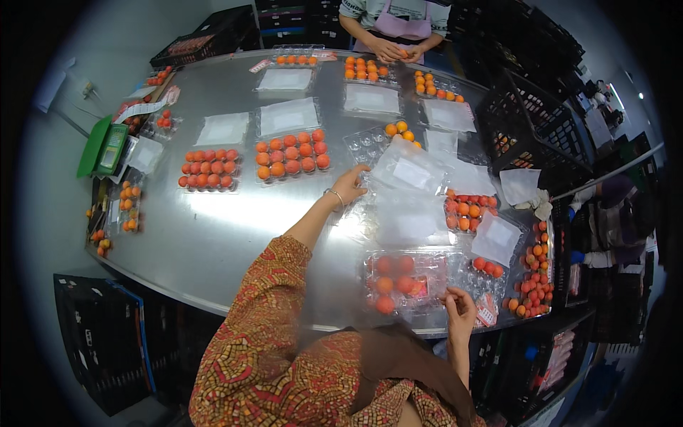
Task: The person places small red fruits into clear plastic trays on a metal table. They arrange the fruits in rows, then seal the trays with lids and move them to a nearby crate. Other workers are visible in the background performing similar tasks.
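Note:
My left hand, with a bracelet at the wrist, reaches to the edge of clear plastic packs at the table's middle. Its fingertips meet the plastic, but whether they grip it is unclear. A white pad in a clear sleeve lies just right of those fingers. Close to my body is a clear plastic clamshell with several round orange-red fruits and a red printed label showing through its lid. Thumb and forefinger of my right hand pinch that clamshell's right edge.
Filled fruit trays and white pads cover parts of the metal table. Loose fruits lie along the right edge, near a black crate. A co-worker's hands hold a fruit opposite. Another person's gloved hands are at right.

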Demonstrator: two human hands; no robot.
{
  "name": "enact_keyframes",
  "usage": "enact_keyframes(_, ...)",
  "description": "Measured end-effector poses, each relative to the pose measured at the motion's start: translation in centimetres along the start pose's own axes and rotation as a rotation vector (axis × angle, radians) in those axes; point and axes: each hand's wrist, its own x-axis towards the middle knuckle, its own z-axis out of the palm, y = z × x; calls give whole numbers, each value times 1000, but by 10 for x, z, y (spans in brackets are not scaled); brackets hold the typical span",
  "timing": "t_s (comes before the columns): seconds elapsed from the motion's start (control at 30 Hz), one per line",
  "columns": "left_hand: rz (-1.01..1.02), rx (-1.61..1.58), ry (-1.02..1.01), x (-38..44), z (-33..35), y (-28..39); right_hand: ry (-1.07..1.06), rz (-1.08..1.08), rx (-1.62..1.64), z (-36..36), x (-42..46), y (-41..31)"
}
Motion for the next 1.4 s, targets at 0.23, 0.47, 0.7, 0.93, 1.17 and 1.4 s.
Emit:
enact_keyframes(0.23, 321, 135, 648, -85, -12, -16, -18, -38, -23, -5, 3, 7)
enact_keyframes(0.47, -85, 252, 722, -279, -61, -76, -32, -155, -106, -3, 9, 5)
enact_keyframes(0.7, -192, 177, 591, -366, -18, -64, -177, -522, -440, 20, 12, -36)
enact_keyframes(0.93, -133, 290, 527, -350, 4, -63, -333, -845, -886, 60, 31, -39)
enact_keyframes(1.17, -107, 183, 846, -328, 13, 12, -307, -831, -634, 52, 37, -31)
enact_keyframes(1.4, -98, -860, 76, -307, 91, 164, -506, -546, -132, 41, -4, -52)
